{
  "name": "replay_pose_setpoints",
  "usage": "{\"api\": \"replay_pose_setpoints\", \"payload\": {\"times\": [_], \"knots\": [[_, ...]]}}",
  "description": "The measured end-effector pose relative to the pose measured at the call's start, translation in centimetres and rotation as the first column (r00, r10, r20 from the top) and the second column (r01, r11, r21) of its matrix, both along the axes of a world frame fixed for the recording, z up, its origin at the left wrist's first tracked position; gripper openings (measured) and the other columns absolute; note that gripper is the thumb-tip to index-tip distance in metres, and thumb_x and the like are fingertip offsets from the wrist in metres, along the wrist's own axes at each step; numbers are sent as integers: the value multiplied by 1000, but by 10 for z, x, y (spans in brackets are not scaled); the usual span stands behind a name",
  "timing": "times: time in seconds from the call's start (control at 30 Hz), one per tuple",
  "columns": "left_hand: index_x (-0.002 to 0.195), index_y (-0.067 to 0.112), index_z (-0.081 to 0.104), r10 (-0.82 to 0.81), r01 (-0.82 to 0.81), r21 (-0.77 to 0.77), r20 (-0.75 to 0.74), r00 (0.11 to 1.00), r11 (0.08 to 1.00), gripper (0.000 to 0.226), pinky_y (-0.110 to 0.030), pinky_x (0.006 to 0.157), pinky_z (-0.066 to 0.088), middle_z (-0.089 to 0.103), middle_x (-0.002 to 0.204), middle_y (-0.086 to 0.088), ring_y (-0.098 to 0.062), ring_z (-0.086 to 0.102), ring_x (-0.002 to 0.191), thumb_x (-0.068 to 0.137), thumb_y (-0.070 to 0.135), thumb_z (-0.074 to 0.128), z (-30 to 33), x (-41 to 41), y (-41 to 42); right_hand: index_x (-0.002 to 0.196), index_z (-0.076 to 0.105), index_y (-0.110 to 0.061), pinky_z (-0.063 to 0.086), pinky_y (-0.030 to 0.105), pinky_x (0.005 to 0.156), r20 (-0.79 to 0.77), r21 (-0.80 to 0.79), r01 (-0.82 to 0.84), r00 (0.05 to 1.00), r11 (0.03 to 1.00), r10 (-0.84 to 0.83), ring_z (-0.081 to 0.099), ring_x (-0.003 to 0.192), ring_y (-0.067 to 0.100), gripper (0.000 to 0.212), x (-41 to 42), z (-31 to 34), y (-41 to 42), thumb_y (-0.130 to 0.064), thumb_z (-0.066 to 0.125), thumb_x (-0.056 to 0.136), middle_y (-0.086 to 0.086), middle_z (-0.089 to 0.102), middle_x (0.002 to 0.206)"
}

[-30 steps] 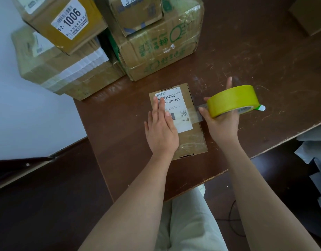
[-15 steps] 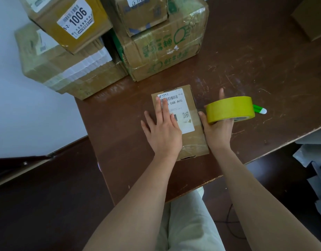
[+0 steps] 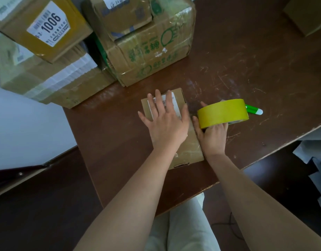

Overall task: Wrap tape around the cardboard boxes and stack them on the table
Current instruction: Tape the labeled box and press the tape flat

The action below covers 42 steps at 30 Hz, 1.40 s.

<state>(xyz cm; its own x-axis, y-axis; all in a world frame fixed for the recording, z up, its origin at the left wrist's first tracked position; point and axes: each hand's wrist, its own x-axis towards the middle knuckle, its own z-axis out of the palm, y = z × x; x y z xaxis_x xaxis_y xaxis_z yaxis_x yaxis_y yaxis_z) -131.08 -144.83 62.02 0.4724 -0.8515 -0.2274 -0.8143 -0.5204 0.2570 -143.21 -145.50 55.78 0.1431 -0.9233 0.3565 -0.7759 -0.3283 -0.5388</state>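
Small cardboard box (image 3: 174,131) flat on the brown counter (image 3: 246,69), near its front edge, white shipping label (image 3: 171,100) facing up and half covered. Left hand (image 3: 165,122) spread flat on top, fingers straight, pressing down over the label. Right hand (image 3: 213,136) just beside the box's right side, fingers curled round a yellow tape roll (image 3: 223,113) held on edge at the box's far right corner. No tape strip plainly visible between roll and box, so whether a strand is attached cannot be told. Green-and-white pen-like object (image 3: 253,109) lying just behind the roll. Further back, larger taped boxes already stacked: one with green print (image 3: 152,51), a yellow-taped one marked 1006 (image 3: 47,28) on top of a long box with a white band (image 3: 53,78). Step in hand, judging by the pose: smoothing the top while running tape down the right side. Best done with steady flat pressure to stop the box sliding, roll kept close and taut against the cardboard, strip square to the edge, then box tilted to carry tape underneath without wrinkles.
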Motion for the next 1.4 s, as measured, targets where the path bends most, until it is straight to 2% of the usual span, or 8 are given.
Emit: {"api": "replay_pose_setpoints", "payload": {"times": [0.23,0.4,0.47,0.57,0.63,0.8,1.0,1.4], "knots": [[145,33,33,219,-221,-85,-36,975,971,71,-65,109,13,24,157,0,-24,3,151,84,58,58,-2,-16,-18,124,69,-11,33,40,102,-17,83,-7,1000,997,9,62,117,31,52,-3,-5,-1,-48,40,103,6,68,128],[134,35,45,289,-332,-153,-247,925,931,67,-63,107,21,33,144,4,-19,20,143,75,50,71,17,-3,-20,146,42,-27,47,41,93,409,331,-191,912,924,42,63,100,18,56,-5,37,-5,-47,56,95,-14,67,99],[131,34,47,313,-422,-188,-428,848,887,63,-59,105,28,35,138,6,-17,28,134,75,46,73,28,4,-17,156,27,-26,46,25,81,521,429,-232,853,873,-29,59,79,5,70,-4,56,-8,-49,55,96,-21,58,73],[131,30,47,283,-534,-212,-660,696,818,58,-47,105,36,36,133,4,-16,36,128,80,35,74,43,18,-9,160,16,-19,38,4,84,584,452,-314,812,835,-11,57,103,5,67,3,88,-11,-31,51,104,-9,68,104],[132,27,47,254,-582,-185,-767,589,792,53,-31,96,43,36,132,2,-17,47,122,85,26,72,48,31,-3,159,17,-22,40,13,92,574,429,-364,817,827,62,54,108,12,66,13,110,-12,-34,50,104,19,66,120],[104,47,56,361,-628,75,-867,342,775,47,-38,78,54,53,130,-8,-29,62,106,59,36,63,69,59,-7,151,42,-24,28,31,100,271,258,-434,890,863,367,51,126,26,62,39,127,0,-47,53,94,2,65,130],[103,21,48,336,-597,-17,-814,474,802,71,-38,77,53,64,111,-10,-23,62,92,47,47,83,75,70,10,145,19,-63,43,44,104,502,265,-466,814,844,291,60,112,17,69,60,143,23,-58,59,88,-19,67,96],[110,14,44,244,-516,-122,-773,585,848,47,-23,63,45,60,101,-5,-9,56,77,81,24,79,56,84,16,159,20,-19,46,22,74,680,427,-358,733,830,-34,51,61,-1,81,54,131,17,-17,68,95,-20,54,57]]}}
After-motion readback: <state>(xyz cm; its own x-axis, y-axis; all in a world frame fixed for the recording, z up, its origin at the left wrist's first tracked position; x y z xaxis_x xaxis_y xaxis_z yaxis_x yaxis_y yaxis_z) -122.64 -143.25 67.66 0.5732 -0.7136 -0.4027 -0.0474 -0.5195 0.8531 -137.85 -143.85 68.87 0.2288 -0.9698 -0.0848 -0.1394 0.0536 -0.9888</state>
